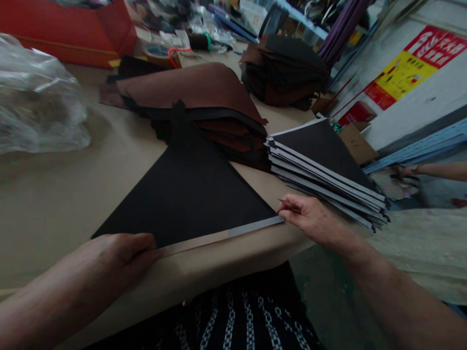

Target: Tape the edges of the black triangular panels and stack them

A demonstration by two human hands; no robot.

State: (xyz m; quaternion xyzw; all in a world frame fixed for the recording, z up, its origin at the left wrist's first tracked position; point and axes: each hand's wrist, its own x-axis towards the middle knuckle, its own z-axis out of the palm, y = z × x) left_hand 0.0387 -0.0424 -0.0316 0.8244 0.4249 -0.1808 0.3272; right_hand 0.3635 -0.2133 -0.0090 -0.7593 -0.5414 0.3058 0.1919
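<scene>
A black triangular sheet (186, 189) lies flat on the table, with a narrow pale strip (251, 225) along its near edge. That strip looks beige on its left part and whitish-grey on its right. My left hand (122, 253) is closed at the sheet's near left corner, fingers curled on the strip's left end. At the right corner, my right hand (310, 218) is closed in a pinch. A thin dark pointed tool (288, 202) sticks out of its fingers, its kind unclear, and the fingertips touch the strip's right end.
Right of the sheet lies a stack of black pieces with white edges (324, 170). Behind are folded brown and black sheets (189, 87) and another dark pile (284, 70). A clear plastic bag (40, 97) sits left, near a red box (69, 31). Another person's arm (441, 170) shows far right.
</scene>
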